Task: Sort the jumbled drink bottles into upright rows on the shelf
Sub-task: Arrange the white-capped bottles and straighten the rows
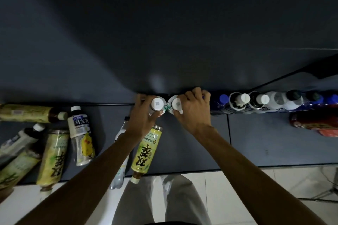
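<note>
Gripping two upright white-capped bottles at frame centre, we curl our left hand (pixel 144 113) round the left bottle (pixel 157 104) and our right hand (pixel 192 107) round the right bottle (pixel 176 104), against the shelf (pixel 256 142) back; jumbled bottles (pixel 53 155) lie lower left.

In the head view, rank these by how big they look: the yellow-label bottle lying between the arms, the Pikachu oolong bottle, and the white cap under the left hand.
1. yellow-label bottle, though being nearer the camera enlarges it
2. Pikachu oolong bottle, not far behind
3. white cap, clearly smallest
</note>
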